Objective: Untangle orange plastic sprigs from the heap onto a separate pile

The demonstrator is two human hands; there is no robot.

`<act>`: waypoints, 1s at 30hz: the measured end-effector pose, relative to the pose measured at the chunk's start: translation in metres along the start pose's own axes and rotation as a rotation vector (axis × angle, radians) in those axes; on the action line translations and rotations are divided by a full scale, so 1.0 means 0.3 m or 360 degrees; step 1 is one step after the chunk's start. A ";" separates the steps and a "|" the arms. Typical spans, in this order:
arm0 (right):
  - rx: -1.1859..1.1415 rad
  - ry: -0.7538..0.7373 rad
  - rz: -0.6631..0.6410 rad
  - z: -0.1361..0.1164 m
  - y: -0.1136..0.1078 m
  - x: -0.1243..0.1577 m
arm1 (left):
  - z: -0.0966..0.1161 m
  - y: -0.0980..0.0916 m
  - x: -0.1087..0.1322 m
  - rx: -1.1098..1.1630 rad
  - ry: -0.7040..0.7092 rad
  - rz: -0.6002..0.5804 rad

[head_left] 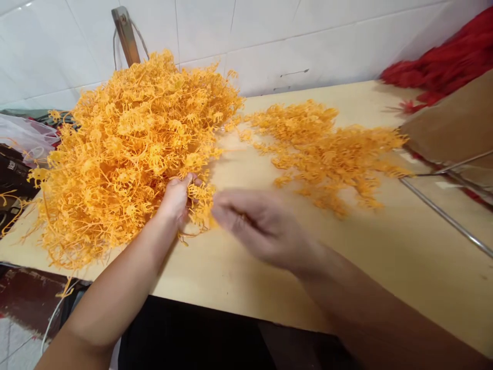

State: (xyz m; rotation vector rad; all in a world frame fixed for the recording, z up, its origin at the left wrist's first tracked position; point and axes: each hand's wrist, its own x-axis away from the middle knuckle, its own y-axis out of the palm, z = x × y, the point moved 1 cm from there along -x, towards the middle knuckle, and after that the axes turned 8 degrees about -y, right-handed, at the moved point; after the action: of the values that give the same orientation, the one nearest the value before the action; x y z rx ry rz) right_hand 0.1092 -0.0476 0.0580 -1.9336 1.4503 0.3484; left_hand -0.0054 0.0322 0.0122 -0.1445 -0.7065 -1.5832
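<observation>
A big heap of orange plastic sprigs covers the left part of a light wooden table. My left hand is closed on a sprig at the heap's right edge. My right hand is smeared by motion just right of it, close to the same sprig; its fingers cannot be made out. A smaller, flatter pile of orange sprigs lies spread on the table further right.
A white tiled wall runs behind the table. Red plastic foliage and a brown cardboard sheet sit at the right, with thin metal rods across the table's right side. Bags lie at the far left.
</observation>
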 end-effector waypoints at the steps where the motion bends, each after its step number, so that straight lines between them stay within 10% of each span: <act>1: -0.0094 0.0150 0.0135 0.016 -0.014 -0.001 | 0.004 -0.005 0.001 -0.0005 -0.0017 -0.0087; 5: -0.0407 0.0834 0.0786 0.125 -0.095 -0.001 | 0.006 -0.007 0.030 -0.0040 -0.0133 -0.0369; 8: -0.0444 0.1034 0.0901 0.163 -0.117 -0.001 | 0.003 0.001 0.048 -0.0074 -0.0208 -0.0422; 17: 0.0227 0.0666 -0.0161 0.118 -0.019 0.016 | -0.005 0.001 0.038 -0.0129 -0.0155 -0.0379; 25: 0.0701 0.0118 -0.0199 0.080 0.029 0.024 | -0.018 0.008 0.019 -0.0147 -0.0048 -0.0424; 30: 0.0537 -0.0562 -0.0640 -0.040 0.124 0.045 | -0.015 0.011 0.019 -0.0132 0.0057 -0.0158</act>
State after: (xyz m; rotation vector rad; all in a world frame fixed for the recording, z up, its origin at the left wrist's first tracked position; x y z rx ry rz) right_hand 0.0772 -0.0706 0.0455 -1.7289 0.8110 0.2254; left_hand -0.0018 0.0251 0.0127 -0.1437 -0.6282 -1.7068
